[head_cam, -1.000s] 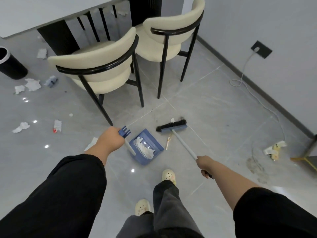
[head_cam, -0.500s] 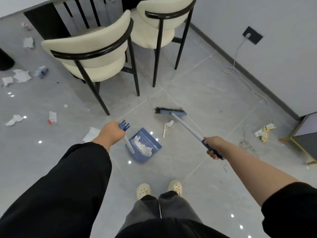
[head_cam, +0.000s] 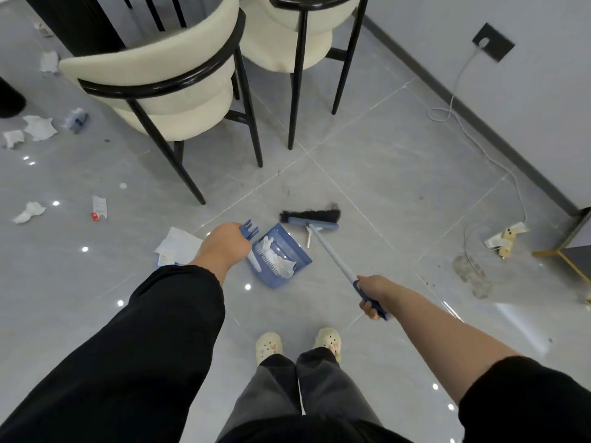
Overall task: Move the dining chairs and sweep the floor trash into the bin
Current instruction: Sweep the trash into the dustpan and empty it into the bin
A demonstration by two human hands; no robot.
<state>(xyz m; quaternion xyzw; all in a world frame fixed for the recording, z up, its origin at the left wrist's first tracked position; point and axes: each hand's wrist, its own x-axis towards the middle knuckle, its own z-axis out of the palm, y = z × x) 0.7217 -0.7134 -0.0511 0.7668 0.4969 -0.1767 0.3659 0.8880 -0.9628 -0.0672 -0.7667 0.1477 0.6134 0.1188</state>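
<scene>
Scraps (head_cam: 38,127) lie loose far left near the bin (head_cam: 9,99); the left grip (head_cam: 225,243) clasps the dustpan (head_cam: 283,238) handle, tissue (head_cam: 278,262) already inside. The broom (head_cam: 311,219) has drawn in since a moment ago, bringing a stick (head_cam: 308,239) to the pan's lip, so that piece is nearly in; the right grip (head_cam: 372,294) is clenched round its shaft. Chair legs (head_cam: 188,174) crowd the far side; swinging room lies right, up to the cable (head_cam: 486,153)

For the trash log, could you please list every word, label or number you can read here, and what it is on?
Nothing can be read.
Red-and-white wrapper: print too small.
White paper beside the dustpan: bluish print, blurred.
Yellow packet near the wall: blurred.
The broom and dustpan: no marking visible.
</scene>
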